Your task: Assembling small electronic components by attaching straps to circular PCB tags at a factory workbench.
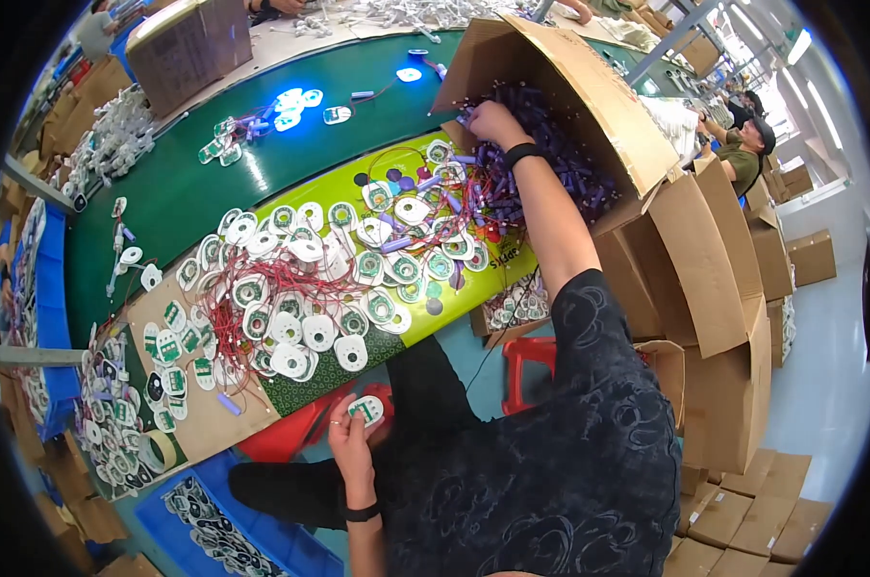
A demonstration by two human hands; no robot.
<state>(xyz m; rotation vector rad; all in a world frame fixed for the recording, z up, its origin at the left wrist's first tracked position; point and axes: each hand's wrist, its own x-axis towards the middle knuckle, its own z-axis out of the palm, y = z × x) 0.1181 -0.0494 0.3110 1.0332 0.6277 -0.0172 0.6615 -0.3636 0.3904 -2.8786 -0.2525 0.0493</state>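
Note:
Above my lap, my left hand [352,450] is closed around the edge of a white plastic housing [375,409] with a green circuit board in it. My right hand [495,125] reaches far forward into an open cardboard box [589,82] full of purple cylindrical batteries [560,173] with thin wires. Its fingers are curled down at the box's left side; what they hold, if anything, is hidden. On the bench before me lies a wide heap of white round housings [286,329], tangled with red wires [231,313]. A few purple batteries lie among them.
A green conveyor belt [185,183] runs behind the heap, carrying some boards and batteries. Blue bins [238,510] stand at lower left, beside a tape roll [161,448]. Red stools [526,370] are under the bench. Cardboard boxes [714,279] crowd the right; a person [747,154] sits beyond.

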